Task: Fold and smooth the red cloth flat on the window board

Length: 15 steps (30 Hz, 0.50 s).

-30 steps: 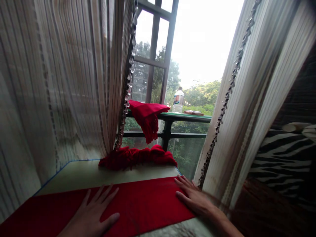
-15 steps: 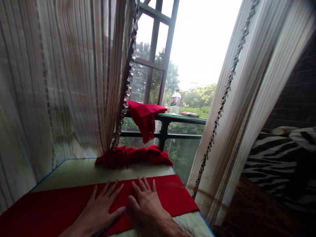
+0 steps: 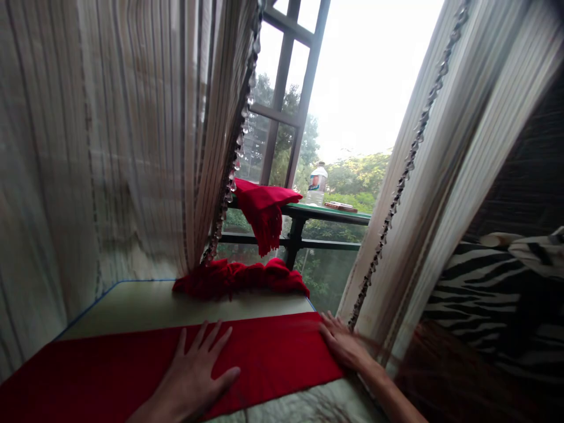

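A long red cloth point(image 3: 273, 352) lies flat across the pale table point(image 3: 145, 305). My left hand point(image 3: 194, 370) rests on its middle, palm down, with the fingers spread. At the cloth's right end is my right hand point(image 3: 346, 343), its fingers stretched out over the short edge; it is somewhat blurred. Neither hand grips anything. Beyond the flat cloth, a bunched red cloth point(image 3: 242, 279) lies along the table's far edge.
A red fringed cloth point(image 3: 267, 208) hangs over the green rail point(image 3: 343, 214) by the open window. A plastic bottle point(image 3: 316, 182) and a small flat object point(image 3: 340, 207) stand on that ledge. Curtains point(image 3: 154, 147) with beaded edges frame both sides; zebra-patterned fabric point(image 3: 480, 288) lies at right.
My right hand has slid from the middle of the flat cloth to its right end. My left hand stays spread on the cloth. The view has shifted slightly.
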### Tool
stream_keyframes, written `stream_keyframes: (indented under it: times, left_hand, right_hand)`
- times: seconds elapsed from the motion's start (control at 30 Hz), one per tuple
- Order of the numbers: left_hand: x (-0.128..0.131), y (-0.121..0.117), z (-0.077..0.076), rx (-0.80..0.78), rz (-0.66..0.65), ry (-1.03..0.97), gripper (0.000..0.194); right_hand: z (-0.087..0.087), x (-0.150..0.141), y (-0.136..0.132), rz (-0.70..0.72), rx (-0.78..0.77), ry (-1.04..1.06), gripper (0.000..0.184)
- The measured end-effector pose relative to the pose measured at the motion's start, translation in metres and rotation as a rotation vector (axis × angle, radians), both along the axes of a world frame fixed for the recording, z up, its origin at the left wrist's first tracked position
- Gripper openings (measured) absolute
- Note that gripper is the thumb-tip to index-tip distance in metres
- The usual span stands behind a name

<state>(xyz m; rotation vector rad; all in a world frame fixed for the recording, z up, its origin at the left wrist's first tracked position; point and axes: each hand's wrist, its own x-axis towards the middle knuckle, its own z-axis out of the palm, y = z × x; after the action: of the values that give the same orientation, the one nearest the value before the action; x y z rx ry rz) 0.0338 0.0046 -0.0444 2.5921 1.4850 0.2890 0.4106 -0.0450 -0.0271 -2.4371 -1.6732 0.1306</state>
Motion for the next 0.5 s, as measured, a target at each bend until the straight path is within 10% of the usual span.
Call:
stream_keyframes:
  times: [0.33,0.5]
  left_hand:
    - [0.011,-0.020,0.023,-0.096,0.006,-0.016,0.084]
    - [0.001,-0.022,0.029,-0.132,-0.009,-0.050,0.083]
  right_hand:
    - [-0.011,-0.138,0.033,0.578,0.065,0.080,0.064]
    - [-0.023,-0.096,0.028,0.524,0.052,0.048,0.064]
